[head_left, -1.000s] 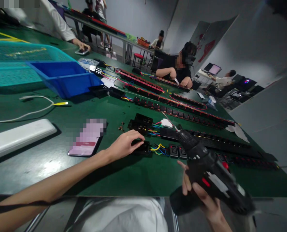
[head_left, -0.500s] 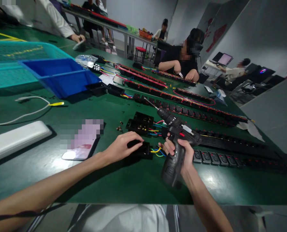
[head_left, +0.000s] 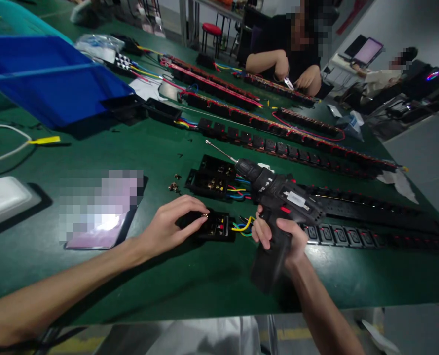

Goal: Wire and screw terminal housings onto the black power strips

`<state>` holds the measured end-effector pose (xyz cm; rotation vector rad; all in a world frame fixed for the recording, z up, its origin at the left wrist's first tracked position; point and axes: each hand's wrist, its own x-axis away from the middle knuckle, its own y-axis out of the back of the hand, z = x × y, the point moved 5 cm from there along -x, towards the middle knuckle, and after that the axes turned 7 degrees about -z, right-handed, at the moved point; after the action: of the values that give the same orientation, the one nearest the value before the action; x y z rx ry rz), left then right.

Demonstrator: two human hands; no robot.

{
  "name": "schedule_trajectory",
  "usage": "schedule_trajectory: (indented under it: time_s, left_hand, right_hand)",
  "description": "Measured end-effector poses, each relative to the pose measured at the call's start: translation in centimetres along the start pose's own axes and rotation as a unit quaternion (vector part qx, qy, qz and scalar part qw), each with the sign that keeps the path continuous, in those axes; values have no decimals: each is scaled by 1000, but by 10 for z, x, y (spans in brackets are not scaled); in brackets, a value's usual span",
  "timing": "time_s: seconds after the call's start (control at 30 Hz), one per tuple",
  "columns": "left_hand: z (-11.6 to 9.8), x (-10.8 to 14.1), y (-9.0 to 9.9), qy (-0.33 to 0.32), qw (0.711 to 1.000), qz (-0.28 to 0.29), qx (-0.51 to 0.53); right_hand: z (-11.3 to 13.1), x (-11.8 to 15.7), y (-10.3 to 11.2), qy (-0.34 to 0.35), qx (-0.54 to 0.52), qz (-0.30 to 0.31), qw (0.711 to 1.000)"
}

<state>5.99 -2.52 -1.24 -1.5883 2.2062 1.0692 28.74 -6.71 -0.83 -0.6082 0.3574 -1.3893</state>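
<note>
My right hand [head_left: 278, 234] is wrapped round the grip of a black cordless drill [head_left: 269, 190], whose long bit [head_left: 221, 151] points up and left with a bright speck at its tip. The fingertips of my left hand [head_left: 178, 217] pinch a small brass-coloured screw [head_left: 205, 215] over the left part of a black terminal box [head_left: 221, 228]. Yellow, green and blue wires [head_left: 244, 227] leave that box to the right, passing behind the drill hand. Beyond it lie two more black boxes [head_left: 208, 182] with brass terminals, and a small pile of screws [head_left: 174, 187] is on their left.
A phone [head_left: 104, 212] and a white bar-shaped object [head_left: 8, 199] lie on the left of the green table [head_left: 149, 281]. Behind them stands a blue bin [head_left: 56, 74]. Long black socket strips [head_left: 271, 145] run across to the right. A co-worker [head_left: 278, 64] holds pliers across the table.
The view has tipped down and shifted right. My left hand has drawn back slightly from the terminal box, showing more of its inside. The drill stays in my right hand.
</note>
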Motion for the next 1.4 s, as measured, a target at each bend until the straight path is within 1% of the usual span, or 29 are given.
schedule_trajectory:
  time_s: [0.13,0.27,0.53,0.8,1.07,1.27,1.4]
  left_hand:
    - [0,0,1,23,1000,-4,-4]
    - [1,-1,1,37,999,-4,-1]
    - [3,1,0,48,999,-15,10]
    - [2,2,-2,54,998,-13,18]
    - [3,0,-3,72,997,-15,26]
    - [7,0,-3,88,996,-17,29]
    - [8,-1,-3,87,996,-10,27]
  right_hand:
    - [-5,0,2,6,52,-1,999]
    - [-10,-1,2,-5,68,5,998]
    - [-16,-3,2,-26,68,-10,997]
    - [-20,-2,2,-41,72,-11,997]
    - [-22,-2,0,-40,67,-8,997]
    - [-22,-1,0,-44,80,-15,996]
    - [-21,0,0,-45,95,-14,994]
